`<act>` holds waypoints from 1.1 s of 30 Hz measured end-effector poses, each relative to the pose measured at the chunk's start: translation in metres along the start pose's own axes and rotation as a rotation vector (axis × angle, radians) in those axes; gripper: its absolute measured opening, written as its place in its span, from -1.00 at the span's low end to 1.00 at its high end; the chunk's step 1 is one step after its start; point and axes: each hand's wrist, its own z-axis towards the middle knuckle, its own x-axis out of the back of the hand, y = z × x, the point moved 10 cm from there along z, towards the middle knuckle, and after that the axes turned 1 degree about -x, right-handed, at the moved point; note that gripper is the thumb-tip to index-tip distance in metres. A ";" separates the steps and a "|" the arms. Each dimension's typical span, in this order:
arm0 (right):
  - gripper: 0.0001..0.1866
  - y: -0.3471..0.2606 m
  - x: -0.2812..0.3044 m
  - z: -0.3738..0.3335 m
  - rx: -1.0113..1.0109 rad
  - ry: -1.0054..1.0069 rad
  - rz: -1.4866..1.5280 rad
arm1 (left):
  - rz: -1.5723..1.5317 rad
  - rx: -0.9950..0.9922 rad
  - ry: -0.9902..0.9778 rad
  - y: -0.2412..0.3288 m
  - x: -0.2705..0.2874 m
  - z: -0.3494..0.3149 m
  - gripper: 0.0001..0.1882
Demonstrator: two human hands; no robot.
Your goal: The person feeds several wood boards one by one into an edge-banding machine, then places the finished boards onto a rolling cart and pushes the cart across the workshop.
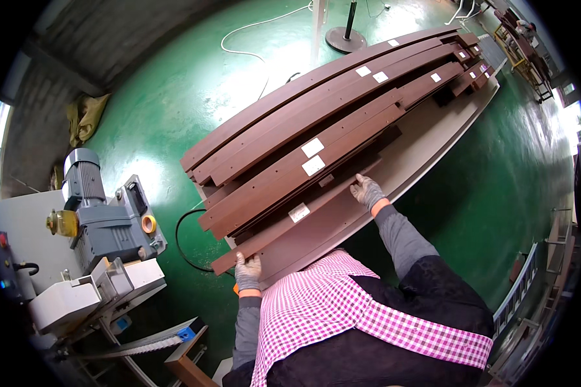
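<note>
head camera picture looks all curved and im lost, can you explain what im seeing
There is no robot here: a fisheye camera on a person's head looks down, which makes straight edges bend. The left hand and right hand, both in grey gloves, hold a narrow brown board, the left near one end, the right farther along. Beyond it, other brown boards, some with white labels, lie on a pale surface. Off to the left stands a grey machine.

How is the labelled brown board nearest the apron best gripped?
Probably hold the brown board by its near edge toward both ends, from the apron side: it's long and narrow, so a wide grip should steady it, and stacked boards crowd its far side.
</note>
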 end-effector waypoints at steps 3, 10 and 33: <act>-0.64 -0.014 0.001 0.024 0.045 -0.080 -0.182 | 0.143 -0.006 -0.033 -0.026 -0.013 0.021 -0.69; -0.55 -0.006 -0.099 -0.071 1.082 -0.435 -1.811 | 0.461 0.153 -0.048 -0.047 -0.007 0.045 -0.59; -0.92 0.123 -0.054 0.031 -0.222 -0.065 -0.233 | 0.370 0.063 0.201 0.004 0.037 0.065 -0.59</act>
